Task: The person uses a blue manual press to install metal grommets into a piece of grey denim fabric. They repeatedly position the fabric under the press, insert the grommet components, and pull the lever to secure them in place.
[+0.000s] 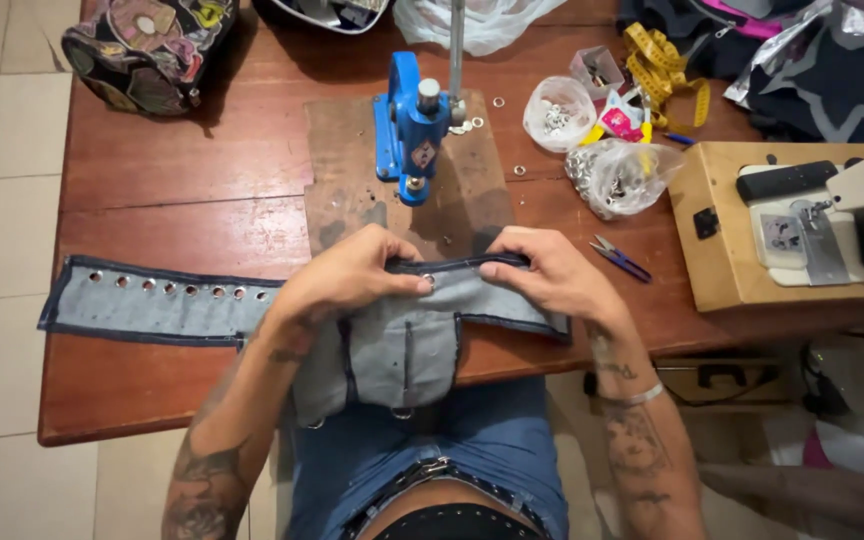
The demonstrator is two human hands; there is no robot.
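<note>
A grey denim piece [397, 345] with dark blue edging lies over the front edge of the wooden table [182, 180]. My left hand [347, 275] pinches its top edge beside a metal eyelet [428, 281]. My right hand [547, 270] grips the same edge just to the right. A long strip of the denim [152, 305] runs left, carrying a row of several eyelets. A blue hand press [410, 125] stands on a board just beyond my hands.
Clear bags of metal eyelets [617, 175] and a yellow tape measure [664, 62] lie at the back right. Small snips [620, 258] rest right of my hand. A sewing machine [832, 220] stands on a wooden base at right. A patterned bag [147, 45] sits back left.
</note>
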